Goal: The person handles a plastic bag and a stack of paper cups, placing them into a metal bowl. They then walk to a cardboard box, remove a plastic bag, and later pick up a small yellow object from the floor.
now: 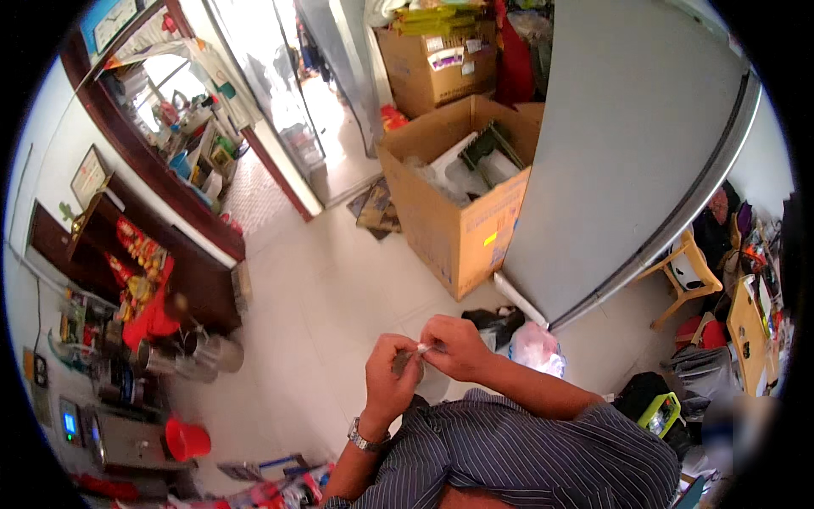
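Observation:
My left hand [389, 376], with a metal-band wristwatch [367, 436] on the wrist, meets my right hand [456, 347] in front of my striped shirt [509, 439]. Between the fingertips of both hands is a small whitish thing [422, 348], pinched and mostly covered. It is too small and blurred to tell what it is. Beyond my right hand, a pinkish plastic bag [534, 348] and a dark bundle [495, 324] lie on the tiled floor.
A large open cardboard box [429, 235] holding a green-framed item [489, 149] stands ahead, beside a grey panel [610, 146]. A wooden chair [690, 273] is at right. On the left are a dark wooden cabinet [210, 280], metal pots [210, 353] and a red bucket [187, 439].

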Available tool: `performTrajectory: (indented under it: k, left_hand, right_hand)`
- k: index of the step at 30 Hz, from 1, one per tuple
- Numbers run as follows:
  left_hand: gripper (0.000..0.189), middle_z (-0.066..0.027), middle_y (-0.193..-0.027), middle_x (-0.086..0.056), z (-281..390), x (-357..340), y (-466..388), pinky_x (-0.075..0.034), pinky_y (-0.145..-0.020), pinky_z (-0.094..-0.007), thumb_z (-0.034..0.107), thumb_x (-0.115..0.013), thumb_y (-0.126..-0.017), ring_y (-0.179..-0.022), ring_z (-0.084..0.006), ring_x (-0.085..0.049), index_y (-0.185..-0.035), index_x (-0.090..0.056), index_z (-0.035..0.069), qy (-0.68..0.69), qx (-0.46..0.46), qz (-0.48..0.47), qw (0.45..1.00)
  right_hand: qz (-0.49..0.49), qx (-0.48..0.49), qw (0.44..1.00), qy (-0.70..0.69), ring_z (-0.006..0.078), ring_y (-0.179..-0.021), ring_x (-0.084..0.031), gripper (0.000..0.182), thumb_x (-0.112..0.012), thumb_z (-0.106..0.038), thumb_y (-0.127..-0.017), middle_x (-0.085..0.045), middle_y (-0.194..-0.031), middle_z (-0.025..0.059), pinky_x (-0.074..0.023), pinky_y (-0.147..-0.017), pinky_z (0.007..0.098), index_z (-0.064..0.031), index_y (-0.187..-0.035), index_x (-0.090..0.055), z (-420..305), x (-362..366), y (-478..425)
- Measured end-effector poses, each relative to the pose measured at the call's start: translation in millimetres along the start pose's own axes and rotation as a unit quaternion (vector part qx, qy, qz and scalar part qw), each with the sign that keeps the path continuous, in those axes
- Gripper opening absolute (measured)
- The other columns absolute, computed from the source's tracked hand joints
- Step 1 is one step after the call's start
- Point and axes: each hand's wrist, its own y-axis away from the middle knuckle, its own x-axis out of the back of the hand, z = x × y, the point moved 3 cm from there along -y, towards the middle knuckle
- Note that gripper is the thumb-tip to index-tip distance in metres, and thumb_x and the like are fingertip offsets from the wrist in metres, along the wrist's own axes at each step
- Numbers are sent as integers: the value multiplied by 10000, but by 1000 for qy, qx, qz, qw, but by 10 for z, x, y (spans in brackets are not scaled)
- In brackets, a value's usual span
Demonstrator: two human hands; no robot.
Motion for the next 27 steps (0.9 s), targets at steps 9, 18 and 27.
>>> performTrajectory:
  k: [9,18,27]
  left_hand:
    - [169,-171,-914,-564,-580,405,-1634,-494,-704,-401,-95,-602,-803,-814,-337,-587,-925,-574,19,-31,-172,-127,976]
    - [148,-139,-800,-545,-1035,399,-2841,-463,-648,-398,-99,-589,-813,-730,-313,-551,-904,-595,18,-48,-192,-100,975]
    - [136,-130,-773,-558,-1226,444,-3924,-452,-619,-388,-88,-590,-831,-706,-296,-564,-882,-638,29,-169,-127,-36,977]
  right_hand:
    - [68,-184,980,-25,190,-723,-623,171,-753,-88,-793,-643,-789,114,-486,-637,335,-17,-878,-623,510,-293,-1013]
    - [78,-292,899,-317,53,-794,-572,112,-658,-97,-968,-650,-850,-19,-467,-700,243,-2,-1008,-701,1290,-106,-1859]
    - [17,-255,883,-393,79,-769,-597,105,-687,1,-902,-679,-890,23,-497,-689,260,-3,-1003,-659,1977,42,-3106]
